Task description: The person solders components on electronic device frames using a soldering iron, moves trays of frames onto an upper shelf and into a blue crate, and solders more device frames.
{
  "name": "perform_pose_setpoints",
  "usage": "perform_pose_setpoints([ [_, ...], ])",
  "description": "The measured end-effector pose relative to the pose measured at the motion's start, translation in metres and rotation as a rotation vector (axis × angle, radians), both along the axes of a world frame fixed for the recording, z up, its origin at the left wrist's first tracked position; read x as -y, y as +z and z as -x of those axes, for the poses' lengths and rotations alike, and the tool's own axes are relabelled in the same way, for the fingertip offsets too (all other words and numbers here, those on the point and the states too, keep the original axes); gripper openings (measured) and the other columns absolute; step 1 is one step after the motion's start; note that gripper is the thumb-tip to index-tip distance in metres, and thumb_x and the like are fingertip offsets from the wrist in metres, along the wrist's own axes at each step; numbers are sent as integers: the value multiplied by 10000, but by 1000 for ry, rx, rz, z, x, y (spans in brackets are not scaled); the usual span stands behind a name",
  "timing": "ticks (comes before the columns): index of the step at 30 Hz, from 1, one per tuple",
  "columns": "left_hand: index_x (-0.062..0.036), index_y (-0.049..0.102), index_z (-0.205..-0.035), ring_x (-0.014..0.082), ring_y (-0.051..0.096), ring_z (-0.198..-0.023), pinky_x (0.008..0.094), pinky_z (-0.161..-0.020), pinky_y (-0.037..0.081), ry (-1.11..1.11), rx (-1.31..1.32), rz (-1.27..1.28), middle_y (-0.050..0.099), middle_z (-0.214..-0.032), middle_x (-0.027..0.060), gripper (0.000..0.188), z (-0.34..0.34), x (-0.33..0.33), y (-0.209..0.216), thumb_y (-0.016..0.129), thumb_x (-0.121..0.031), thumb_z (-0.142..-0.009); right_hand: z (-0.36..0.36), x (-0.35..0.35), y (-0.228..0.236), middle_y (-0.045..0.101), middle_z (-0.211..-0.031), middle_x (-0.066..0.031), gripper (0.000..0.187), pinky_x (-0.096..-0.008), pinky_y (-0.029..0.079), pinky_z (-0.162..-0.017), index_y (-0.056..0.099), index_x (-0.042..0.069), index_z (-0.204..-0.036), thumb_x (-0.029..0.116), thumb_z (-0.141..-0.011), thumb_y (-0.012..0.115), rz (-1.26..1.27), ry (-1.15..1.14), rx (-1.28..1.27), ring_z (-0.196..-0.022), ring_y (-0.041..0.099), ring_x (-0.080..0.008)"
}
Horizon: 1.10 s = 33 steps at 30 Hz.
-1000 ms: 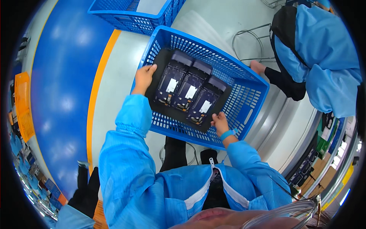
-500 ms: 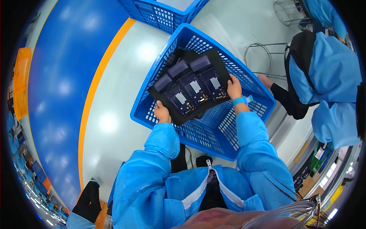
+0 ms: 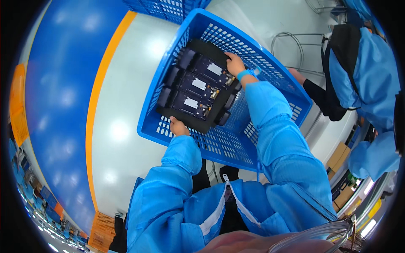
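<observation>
A black foam tray (image 3: 195, 123) lies inside a blue perforated plastic crate (image 3: 145, 110). Three dark electronic devices (image 3: 185, 82) sit side by side in it, each with a white label and small exposed connectors. My left hand (image 3: 179, 127) grips the tray's near edge, thumb on top. At the far right corner my right hand (image 3: 235, 65) holds the foam, and a blue band (image 3: 243, 74) circles that wrist. More dark rounded parts (image 3: 230, 102) stick out past the tray's right side; what lies underneath is mostly hidden.
Another blue crate (image 3: 164, 9) stands just beyond this one. To the right sits a person in blue workwear (image 3: 373, 76), near a wire-frame stool (image 3: 289, 50). An orange floor line (image 3: 95, 97) borders a blue lane. Orange crates (image 3: 102, 227) stand lower left.
The tray has gone down deeper into the crate, turned counterclockwise and shifted left. My right hand has moved away from me and left with it; both hands keep their grip.
</observation>
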<state>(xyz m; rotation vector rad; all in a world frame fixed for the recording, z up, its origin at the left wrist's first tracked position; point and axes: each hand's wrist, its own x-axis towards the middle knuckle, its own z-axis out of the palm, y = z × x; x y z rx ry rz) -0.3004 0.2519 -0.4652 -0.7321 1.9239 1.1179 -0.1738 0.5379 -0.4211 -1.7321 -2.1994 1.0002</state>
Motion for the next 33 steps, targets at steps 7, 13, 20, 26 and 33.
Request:
perform_pose_setpoints([
  [7, 37, 511, -987, 184, 528, -767, 257, -724, 413, 70, -14, -54, 566, -909, 104, 403, -1, -1, -7, 369, -327, -886, 5, -10, -11, 462, -1114, -212, 387, -394, 338, -901, 476, 63, -1132, 55, -745, 452, 83, 79, -49, -1027, 434, -366],
  [13, -30, 486, -764, 132, 387, -426, 236, -379, 314, -138, 177, -3, 449, -530, 71, 373, -15, -8, -14, 409, -382, -860, -18, 19, -18, 290, -1281, -220, 487, -315, 204, -1002, 314, 30, -1245, 77, -777, 441, 95, 66, -200, -1207, 255, -328],
  [20, -18, 483, -682, 143, 391, -406, 252, -361, 280, -312, 94, -134, 404, -490, 73, 360, 1, 11, 27, 416, -322, -864, -93, 240, 68, 560, -973, -77, 235, -244, 400, -792, 517, 22, -1029, 124, -817, 518, 271, -566, -606, -902, 522, -140],
  [26, 5, 551, -809, 69, 294, -414, 229, -398, 246, -509, 123, -303, 309, -474, -32, 246, -17, 34, 115, 425, -205, -835, -184, 368, 150, 578, -764, -52, 210, -240, 438, -640, 541, 29, -988, 101, -793, 510, 493, -589, -420, -696, 534, -109],
  [33, -16, 425, -924, 89, 319, -527, 216, -466, 274, -538, 731, -595, 360, -641, 1, 154, -91, 86, 177, 377, -57, -784, -223, 450, 204, 578, -823, -49, 215, -240, 436, -619, 532, 34, -999, 148, -824, 484, 883, -640, -572, -696, 535, -112],
])
